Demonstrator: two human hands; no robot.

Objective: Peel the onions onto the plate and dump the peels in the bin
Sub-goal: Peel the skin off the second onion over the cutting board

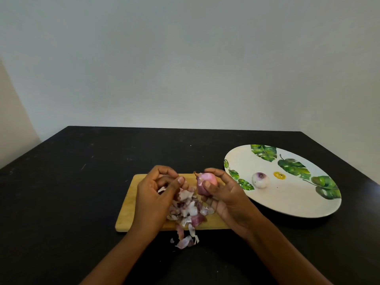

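right hand [228,200] grips the pink half-peeled onion [205,181]; left hand [152,194] curled, hold unclear; more papery purple peels [189,208] may spill off the crowded wooden board [127,212].

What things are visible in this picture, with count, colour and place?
table: one, black, under everything
board: one, wooden, on table, centre
peels: a pile, pink-white, on board, some spilled onto table in front
plate: one, white with green leaves, on table, right
peeled onion: one, white-purple, on plate
held onion: one, pink, in right grip
wall: pale grey, behind
left grip: curled above peels; contents unclear
right grip: holds held onion above board
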